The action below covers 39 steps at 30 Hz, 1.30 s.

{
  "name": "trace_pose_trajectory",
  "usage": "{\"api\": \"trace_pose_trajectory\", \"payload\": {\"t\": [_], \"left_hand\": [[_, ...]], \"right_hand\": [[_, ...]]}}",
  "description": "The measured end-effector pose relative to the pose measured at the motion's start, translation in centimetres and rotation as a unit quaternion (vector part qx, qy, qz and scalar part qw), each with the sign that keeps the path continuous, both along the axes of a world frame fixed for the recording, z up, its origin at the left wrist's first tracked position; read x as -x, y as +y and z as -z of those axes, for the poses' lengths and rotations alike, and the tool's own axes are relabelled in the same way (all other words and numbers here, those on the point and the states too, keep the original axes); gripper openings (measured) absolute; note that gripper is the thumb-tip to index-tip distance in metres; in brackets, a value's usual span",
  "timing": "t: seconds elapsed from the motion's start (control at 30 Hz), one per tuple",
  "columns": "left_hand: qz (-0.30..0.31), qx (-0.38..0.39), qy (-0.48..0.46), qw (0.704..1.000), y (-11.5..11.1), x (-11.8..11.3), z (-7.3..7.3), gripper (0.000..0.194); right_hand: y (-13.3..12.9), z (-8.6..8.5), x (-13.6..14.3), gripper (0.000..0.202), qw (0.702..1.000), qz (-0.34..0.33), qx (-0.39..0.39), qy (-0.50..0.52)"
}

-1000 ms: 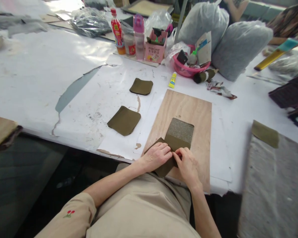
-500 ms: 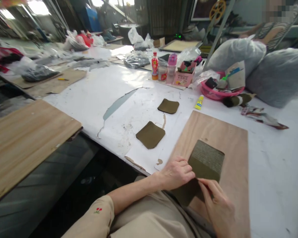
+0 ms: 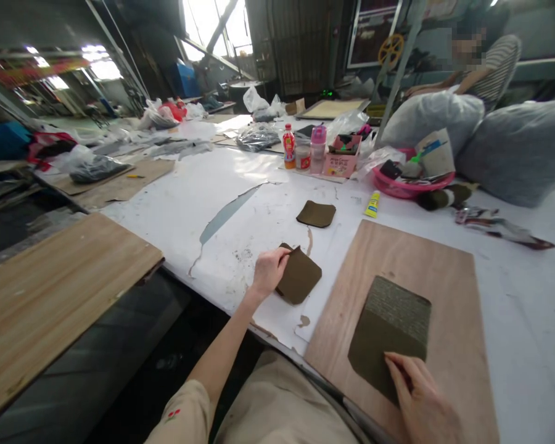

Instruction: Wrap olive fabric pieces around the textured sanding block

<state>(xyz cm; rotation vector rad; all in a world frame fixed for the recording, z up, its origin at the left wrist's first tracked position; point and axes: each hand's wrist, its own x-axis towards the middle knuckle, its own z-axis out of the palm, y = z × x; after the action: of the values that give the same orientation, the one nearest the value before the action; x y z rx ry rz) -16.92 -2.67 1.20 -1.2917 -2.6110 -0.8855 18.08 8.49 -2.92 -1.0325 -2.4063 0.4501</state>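
1. Lettering is carried on the front of the pink box, upper right of centre, but it is too small to be read surely.
2. The print on the red bottle and the yellow tube cannot be made out either.
3. Near the centre, the near patch is pinched at its upper left edge by the left hand; its fingers are closed on the cloth, and the edge is raised above the counter.
4. The far patch is laid above it in the frame, well apart from the fingers.
5. At lower right, the board patch, banded with speckled grey on top, is laid on the board.
6. Its lower part is met by the right hand, thumb and forefinger nearly together; whether cloth is gripped cannot be told.
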Motion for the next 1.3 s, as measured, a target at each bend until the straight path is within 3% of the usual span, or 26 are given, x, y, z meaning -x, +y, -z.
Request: {"api": "trace_pose_trajectory", "payload": {"t": [0.17, 0.3, 0.53, 0.67, 0.83, 1.0, 1.13, 1.23, 1.3], "left_hand": [[-0.043, 0.018, 0.038, 0.998, 0.2, 2.0, 3.0, 0.020], [-0.054, 0.021, 0.046, 0.997, 0.1, 2.4, 3.1, 0.022], [-0.077, 0.063, 0.076, 0.992, -0.4, 2.8, 3.5, 0.029], [-0.093, 0.097, 0.108, 0.985, -0.4, 2.7, 4.1, 0.032], [-0.087, 0.118, 0.109, 0.983, -0.7, 2.5, 3.3, 0.033], [-0.086, 0.096, 0.159, 0.979, -1.4, 1.8, 0.9, 0.029], [-0.024, 0.074, 0.154, 0.985, -1.0, -0.8, -0.3, 0.027], [0.107, 0.044, 0.089, 0.989, 0.0, -4.3, -0.2, 0.024], [0.213, 0.016, 0.030, 0.976, 0.8, -7.0, 0.1, 0.021]], "right_hand": [[-0.2, 0.9, 0.1, 0.055, 1.000, 0.006, -0.014, -0.004], [-0.5, 0.9, 0.1, 0.047, 1.000, 0.003, 0.002, -0.001], [-2.0, -2.1, 0.4, 0.030, 0.997, -0.057, 0.024, -0.037], [-2.6, -2.8, 0.5, 0.020, 0.995, -0.080, 0.032, -0.056], [-3.0, -2.6, 0.5, 0.014, 0.995, -0.078, 0.026, -0.052], [-3.1, -2.6, 0.6, 0.016, 0.997, -0.057, 0.045, -0.018], [-3.0, -2.9, 0.6, 0.016, 0.995, -0.027, 0.093, 0.039], [-2.8, -2.9, 0.4, 0.015, 0.986, -0.012, 0.138, 0.088], [-2.6, -2.9, 0.3, 0.013, 0.981, -0.002, 0.157, 0.111]]}}
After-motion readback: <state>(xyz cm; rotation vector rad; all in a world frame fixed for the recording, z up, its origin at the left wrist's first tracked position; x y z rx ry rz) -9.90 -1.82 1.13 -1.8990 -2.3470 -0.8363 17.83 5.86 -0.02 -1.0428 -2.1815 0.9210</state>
